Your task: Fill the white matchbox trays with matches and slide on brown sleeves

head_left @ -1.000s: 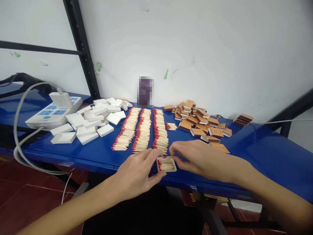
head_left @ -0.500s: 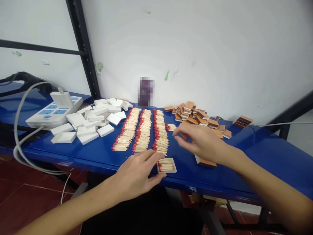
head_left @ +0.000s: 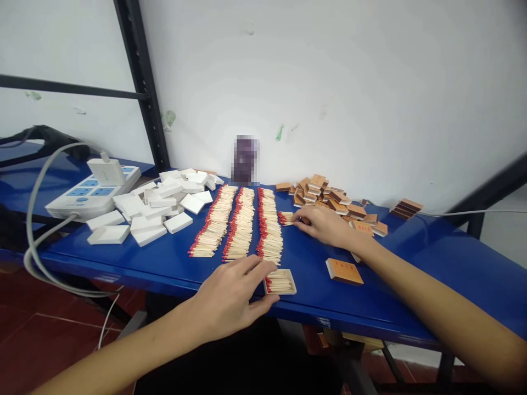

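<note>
My left hand [head_left: 241,291] grips a white matchbox tray [head_left: 291,289] by its left end, thumb at the near side and fingers at the far side. Red-tipped matches [head_left: 280,281] lie inside it, heads to the left. Farther back, my right hand [head_left: 323,224] has its thumb and fingers closed at the tail ends of a small heap of matches [head_left: 285,218]; the fingertips partly hide them. Left of that heap run three long rows of matches [head_left: 269,225], heads to the left. An orange matchbox sleeve [head_left: 345,271] lies nearer the edge, below my right wrist.
White empty trays [head_left: 150,208] are piled at the left, beside a power strip [head_left: 96,192] with a plugged-in adapter. Orange sleeves [head_left: 319,184] are heaped at the back right, with a small stack [head_left: 407,208] farther right. All lie on a blue table [head_left: 444,274] against a wall.
My right hand has moved slightly back and left and closed at the small heap of matches. The nearby sleeve is now more exposed. My left hand keeps hold of the tray.
</note>
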Demonstrator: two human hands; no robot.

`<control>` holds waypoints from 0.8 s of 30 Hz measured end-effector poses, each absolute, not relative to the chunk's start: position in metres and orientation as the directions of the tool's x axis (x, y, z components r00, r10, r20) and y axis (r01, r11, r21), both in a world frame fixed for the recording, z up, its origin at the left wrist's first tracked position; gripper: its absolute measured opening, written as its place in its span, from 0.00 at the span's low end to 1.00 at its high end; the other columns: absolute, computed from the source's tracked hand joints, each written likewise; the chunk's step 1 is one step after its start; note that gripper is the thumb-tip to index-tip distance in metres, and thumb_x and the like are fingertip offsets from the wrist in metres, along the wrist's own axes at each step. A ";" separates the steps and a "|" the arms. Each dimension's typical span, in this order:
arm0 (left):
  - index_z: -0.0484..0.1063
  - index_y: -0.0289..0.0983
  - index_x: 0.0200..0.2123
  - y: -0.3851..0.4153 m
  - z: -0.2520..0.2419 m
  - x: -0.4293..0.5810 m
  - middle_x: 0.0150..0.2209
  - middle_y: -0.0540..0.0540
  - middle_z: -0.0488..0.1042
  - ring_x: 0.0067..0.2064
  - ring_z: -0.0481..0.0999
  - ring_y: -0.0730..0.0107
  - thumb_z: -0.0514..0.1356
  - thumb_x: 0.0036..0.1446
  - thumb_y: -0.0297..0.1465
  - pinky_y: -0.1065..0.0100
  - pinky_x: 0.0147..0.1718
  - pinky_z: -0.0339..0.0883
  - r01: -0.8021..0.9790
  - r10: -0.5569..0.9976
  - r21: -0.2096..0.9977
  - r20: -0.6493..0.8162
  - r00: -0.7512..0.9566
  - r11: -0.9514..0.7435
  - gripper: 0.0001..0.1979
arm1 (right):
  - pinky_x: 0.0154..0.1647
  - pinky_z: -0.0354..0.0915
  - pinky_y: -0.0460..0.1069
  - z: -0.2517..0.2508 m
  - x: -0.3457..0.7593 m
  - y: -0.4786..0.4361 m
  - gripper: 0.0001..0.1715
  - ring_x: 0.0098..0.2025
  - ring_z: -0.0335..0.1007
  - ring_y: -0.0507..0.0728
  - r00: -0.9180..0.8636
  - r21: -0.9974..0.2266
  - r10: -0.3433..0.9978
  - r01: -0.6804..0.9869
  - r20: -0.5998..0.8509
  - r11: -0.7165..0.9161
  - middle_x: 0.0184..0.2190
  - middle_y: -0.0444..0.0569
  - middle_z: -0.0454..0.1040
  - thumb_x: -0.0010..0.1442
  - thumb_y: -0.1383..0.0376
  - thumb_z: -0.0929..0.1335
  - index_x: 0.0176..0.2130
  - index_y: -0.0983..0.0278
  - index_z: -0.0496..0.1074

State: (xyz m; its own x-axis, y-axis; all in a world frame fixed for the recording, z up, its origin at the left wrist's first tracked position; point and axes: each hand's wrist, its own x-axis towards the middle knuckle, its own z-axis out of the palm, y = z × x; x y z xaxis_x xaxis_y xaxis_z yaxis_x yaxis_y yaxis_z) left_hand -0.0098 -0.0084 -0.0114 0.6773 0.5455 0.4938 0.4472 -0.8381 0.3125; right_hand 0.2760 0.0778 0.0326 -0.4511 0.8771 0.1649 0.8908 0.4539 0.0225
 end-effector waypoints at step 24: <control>0.64 0.40 0.53 -0.008 -0.011 -0.011 0.44 0.46 0.75 0.41 0.79 0.60 0.61 0.63 0.35 0.60 0.37 0.75 0.447 0.543 0.307 0.492 0.681 -0.840 0.17 | 0.38 0.60 0.51 0.035 0.276 0.072 0.12 0.36 0.67 0.58 -0.487 -0.159 0.874 0.862 0.012 0.482 0.35 0.53 0.72 0.67 0.60 0.59 0.37 0.63 0.66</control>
